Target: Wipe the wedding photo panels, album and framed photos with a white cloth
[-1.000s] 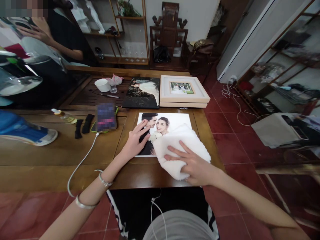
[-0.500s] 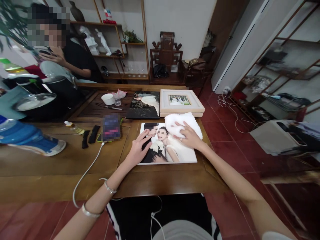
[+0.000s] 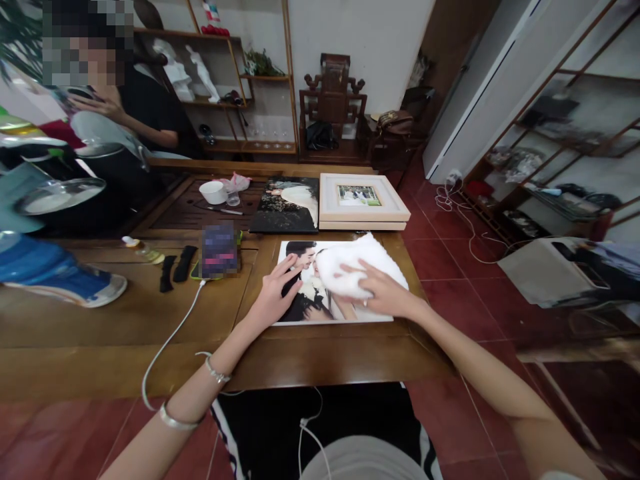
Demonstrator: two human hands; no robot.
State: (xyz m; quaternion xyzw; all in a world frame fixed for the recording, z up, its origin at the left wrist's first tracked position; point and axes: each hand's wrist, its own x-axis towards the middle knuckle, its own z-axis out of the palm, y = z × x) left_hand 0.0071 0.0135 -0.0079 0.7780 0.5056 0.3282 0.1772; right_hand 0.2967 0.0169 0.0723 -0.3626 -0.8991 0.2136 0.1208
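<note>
A photo print of a couple in wedding clothes lies flat on the wooden table in front of me. My left hand rests on its left side, fingers spread, touching the surface. With my right hand I press a folded white towel onto the right half of the print. The towel covers part of the pictured faces and the white dress. Some of my right fingers are stretched over the towel; the thumb side is partly blurred.
Behind the print lie a dark wedding photo and a pale framed picture. Left are a phone on a white cable, black strips, a small bottle and a white bowl. A person sits at the far left.
My right hand has slid the towel left and slightly toward me, across the pictured woman's face. My left hand stays on the print. The view has shifted a little.
</note>
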